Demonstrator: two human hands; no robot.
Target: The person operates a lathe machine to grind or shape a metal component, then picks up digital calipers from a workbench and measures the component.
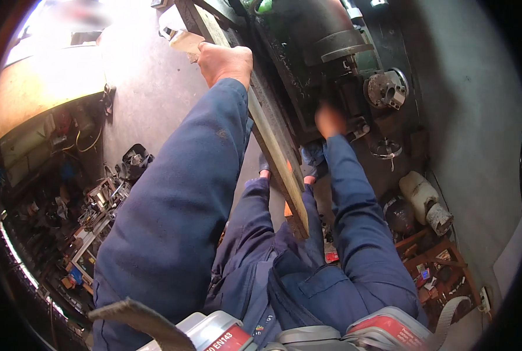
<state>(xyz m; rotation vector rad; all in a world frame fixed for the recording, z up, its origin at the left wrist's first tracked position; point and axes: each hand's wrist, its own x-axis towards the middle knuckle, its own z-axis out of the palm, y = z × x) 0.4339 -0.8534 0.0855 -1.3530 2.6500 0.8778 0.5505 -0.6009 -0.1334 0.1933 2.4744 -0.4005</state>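
My left hand (227,63) reaches up and forward, its fingers closed around a white and tan object (182,38), which looks like a small container. Part of it is hidden behind the fingers. Beside that hand runs a long wooden beam (275,158), slanting from the top of the view down toward my lap. My right hand (331,121) is smeared by motion at the dark machine (290,76), close to a small metal fitting (360,127); its fingers cannot be made out. Right of it are a round metal chuck (383,90) and a handwheel (386,149).
A cluttered heap of tools and metal parts (100,202) lies at the left, below a tan panel (47,96). On the right, a pale cylindrical bundle (420,196) sits above a wooden shelf (442,257) with small items. Respirator filters (214,333) edge the bottom.
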